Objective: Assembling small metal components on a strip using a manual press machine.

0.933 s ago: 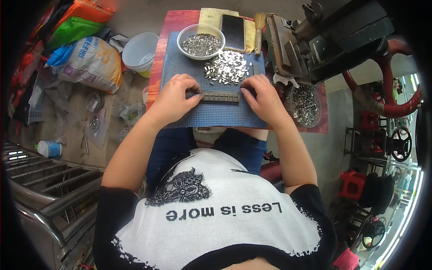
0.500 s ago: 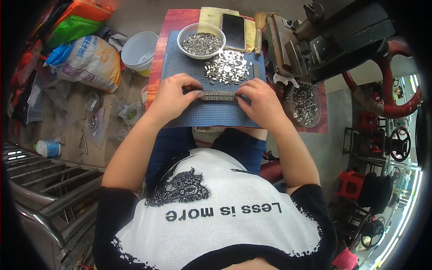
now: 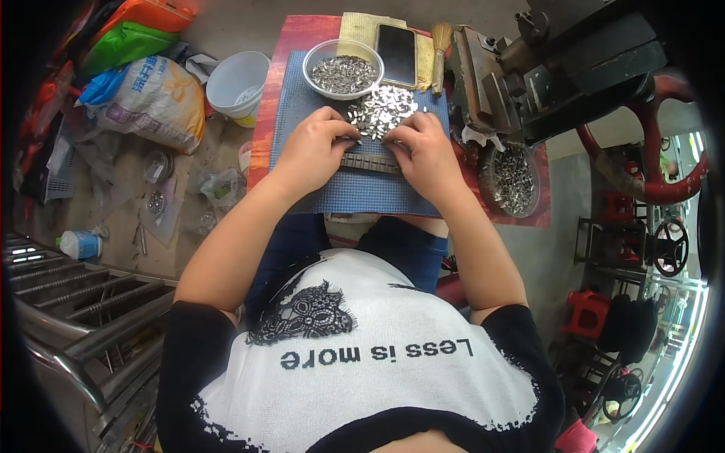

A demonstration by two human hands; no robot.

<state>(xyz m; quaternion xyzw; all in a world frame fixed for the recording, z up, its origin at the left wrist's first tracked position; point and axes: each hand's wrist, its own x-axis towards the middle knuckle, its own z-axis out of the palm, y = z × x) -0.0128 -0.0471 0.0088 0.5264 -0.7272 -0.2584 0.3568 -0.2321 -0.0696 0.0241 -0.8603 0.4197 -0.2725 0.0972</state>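
Observation:
A dark slotted metal bar [image 3: 370, 163] lies crosswise on the blue ribbed mat [image 3: 355, 198], between my wrists. Just beyond it is a loose pile of small shiny metal pieces [image 3: 384, 109]. My left hand [image 3: 319, 147] has its thumb and fingers drawn together at the pile's near left edge. At the near right edge of the pile, my right hand [image 3: 424, 151] is bent into a pinch. Whatever sits between the fingertips of either hand is too small to make out. Behind the pile stands a clear round bowl [image 3: 343, 92] full of thin metal pieces.
A dark phone [image 3: 396, 55] lies on yellow cloth, with a straw brush [image 3: 439, 57] beside it. To the right are a hand-wheel press [image 3: 491, 90] and a tub of metal pieces [image 3: 511, 181]. A white bucket [image 3: 236, 83] stands left of the table.
Both hands have left the ends of the slotted bar and moved forward to the near edge of the metal pile, coming closer together. The bar stays on the mat.

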